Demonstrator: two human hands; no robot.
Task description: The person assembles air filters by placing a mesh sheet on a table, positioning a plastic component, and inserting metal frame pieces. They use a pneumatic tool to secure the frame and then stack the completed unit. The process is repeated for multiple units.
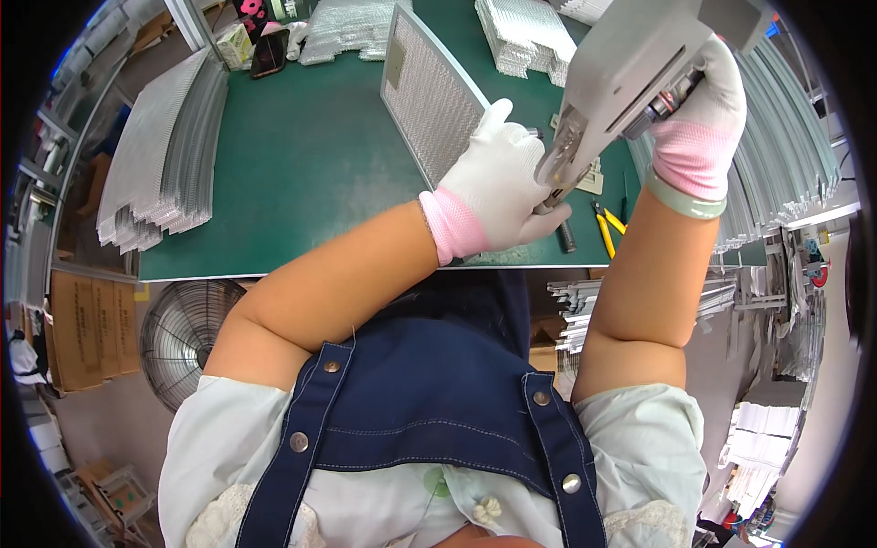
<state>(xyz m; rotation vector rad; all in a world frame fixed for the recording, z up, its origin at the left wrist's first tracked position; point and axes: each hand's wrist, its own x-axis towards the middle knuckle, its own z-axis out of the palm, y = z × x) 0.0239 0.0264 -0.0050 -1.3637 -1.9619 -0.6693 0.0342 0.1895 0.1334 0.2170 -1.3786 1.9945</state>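
Observation:
My right hand (708, 114), in a white glove with a pink cuff, is closed round a bulky grey handheld power tool (621, 68). Its narrow nose slants down to the fingers of my left hand (498, 178), gloved the same way. That hand is closed at the near end of a thin metal-framed mesh panel (434, 87), which stands tilted on the table. My left hand hides the panel's near corner, so I cannot tell whether the nose touches the frame. Close by lie yellow-handled cutters (606, 230) and a dark cylindrical tool (566, 237).
Stacked mesh sheets (164, 146) stand on the green table (292, 183) at left; more mesh stacks (525, 41) lie at the back. Long metal strips (776, 128) fill the right side. A phone (269, 53) lies at back left. Below the table stands a fan (187, 342).

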